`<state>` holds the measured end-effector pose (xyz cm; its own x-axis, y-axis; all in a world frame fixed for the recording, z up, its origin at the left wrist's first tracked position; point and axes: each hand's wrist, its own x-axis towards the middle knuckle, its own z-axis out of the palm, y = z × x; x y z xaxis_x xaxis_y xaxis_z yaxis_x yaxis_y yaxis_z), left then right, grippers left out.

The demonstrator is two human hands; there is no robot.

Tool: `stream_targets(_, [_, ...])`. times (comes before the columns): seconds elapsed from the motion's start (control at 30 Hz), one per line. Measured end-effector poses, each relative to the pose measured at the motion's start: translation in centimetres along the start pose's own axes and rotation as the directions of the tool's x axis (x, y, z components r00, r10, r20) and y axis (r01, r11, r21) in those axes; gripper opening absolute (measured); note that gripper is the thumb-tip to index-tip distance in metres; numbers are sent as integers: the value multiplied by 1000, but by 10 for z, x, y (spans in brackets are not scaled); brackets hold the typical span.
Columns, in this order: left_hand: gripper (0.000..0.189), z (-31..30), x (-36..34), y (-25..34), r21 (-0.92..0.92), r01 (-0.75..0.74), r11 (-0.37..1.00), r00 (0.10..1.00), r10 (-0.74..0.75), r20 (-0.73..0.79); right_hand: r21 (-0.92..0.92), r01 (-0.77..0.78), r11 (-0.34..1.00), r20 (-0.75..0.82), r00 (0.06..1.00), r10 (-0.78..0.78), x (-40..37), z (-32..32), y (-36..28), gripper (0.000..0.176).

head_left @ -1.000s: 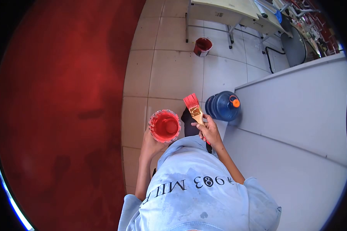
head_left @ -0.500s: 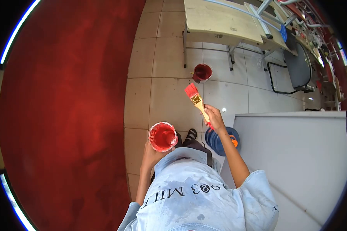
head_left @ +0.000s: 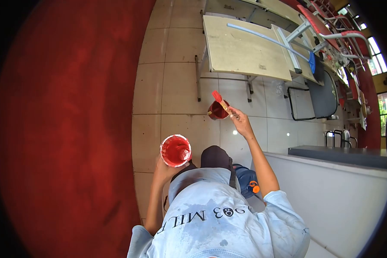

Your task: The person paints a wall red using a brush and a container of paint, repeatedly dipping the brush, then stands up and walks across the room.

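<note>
My left hand (head_left: 162,170) is wrapped round a paint cup (head_left: 170,148) whose inside is coated red and whose rim is smeared white and red. Its mouth faces up toward me. In my right hand (head_left: 241,122) is a flat paintbrush (head_left: 223,104), gripped by its pale wooden handle. Red paint covers the bristles, which point up and away from me. Beyond the brush, a dark red bucket (head_left: 214,113) stands on the floor, partly hidden by the brush and hand.
A red wall (head_left: 64,137) runs along my left. Pale desks (head_left: 245,47) stand ahead, with a blue-handled pole (head_left: 262,35) lying across them. Right are a black chair (head_left: 322,96), a white panel (head_left: 331,193) and a blue water jug (head_left: 244,178).
My view has tilted up, showing more of the desks and windows. My right hand has brought the brush in front of the floor bucket. One leg has come forward.
</note>
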<state>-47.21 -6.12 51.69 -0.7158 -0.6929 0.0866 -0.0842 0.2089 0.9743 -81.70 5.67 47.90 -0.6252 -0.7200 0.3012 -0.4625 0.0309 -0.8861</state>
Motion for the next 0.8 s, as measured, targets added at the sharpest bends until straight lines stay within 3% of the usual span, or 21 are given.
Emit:
stream_targets(0.13, [71, 12, -9, -5, -70, 64, 996, 992, -71, -106, -326, 78, 942, 8, 997, -80, 51, -19, 25, 27])
stream_targets(0.27, [70, 27, -14, -11, -95, 177, 980, 954, -194, -229, -404, 284, 870, 51, 956, -288, 135, -27, 65, 36])
stream_targets(0.33, [69, 33, -7, -6, -113, 259, 959, 916, -281, -288, -423, 281, 862, 111, 960, -258, 183, -27, 79, 37])
stream_targets(0.5, [71, 51, -6, -5, -59, 329, 943, 815, -315, -487, -455, 388, 802, 217, 921, -323, 270, -19, 110, 36])
stream_targets(0.6, [70, 66, 2, 16, -83, 455, 887, 740, -428, -519, -475, 420, 773, 252, 907, -338, 297, -17, 130, 34])
stream_targets(0.7, [71, 73, 18, 56, -53, 506, 861, 722, -456, -521, -478, 362, 800, 328, 919, -219, 326, -19, 116, 34])
stream_targets(0.8, [73, 79, 26, 66, -52, 562, 825, 684, -500, -531, -501, 396, 770, 380, 900, -216, 328, -16, 119, 34])
